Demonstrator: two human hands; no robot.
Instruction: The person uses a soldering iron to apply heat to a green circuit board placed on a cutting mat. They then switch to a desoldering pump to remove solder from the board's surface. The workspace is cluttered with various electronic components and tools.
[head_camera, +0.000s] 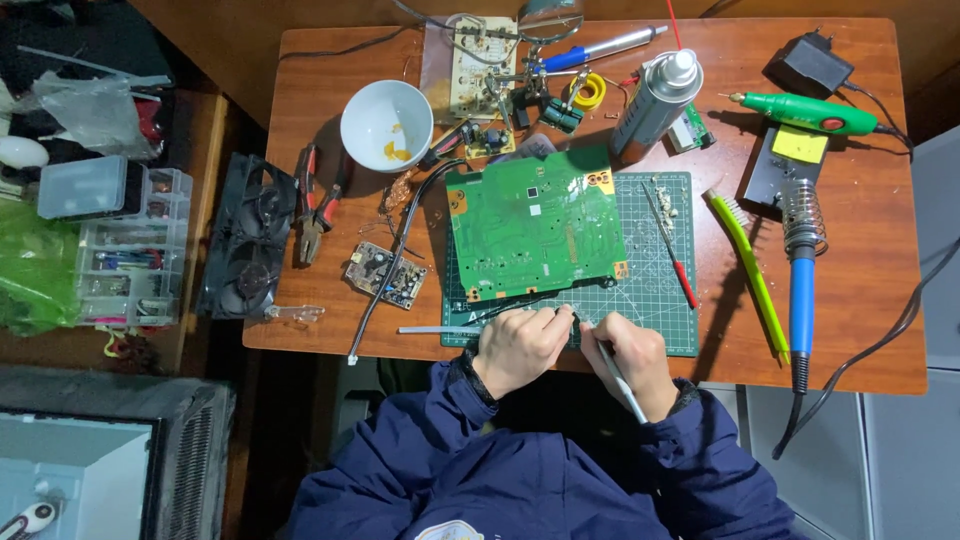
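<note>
The left hand (520, 345) pinches a small dark part and the right hand (632, 355) grips a slim metal tool (618, 375) at the cutting mat's (655, 290) near edge, the green circuit board (535, 220) lying bare mid-bench, work apparently unfinished.

The circuit board (532, 222) is bright green with small white and yellow patches. The cutting mat (655, 300) beneath it is dark green with a pale grid. The table (860, 290) is reddish-brown wood. Near its right edge the soldering iron (801, 300) has a blue handle; the brush (752, 275) is lime green. The bowl (386, 125) is white, stained orange.
</note>
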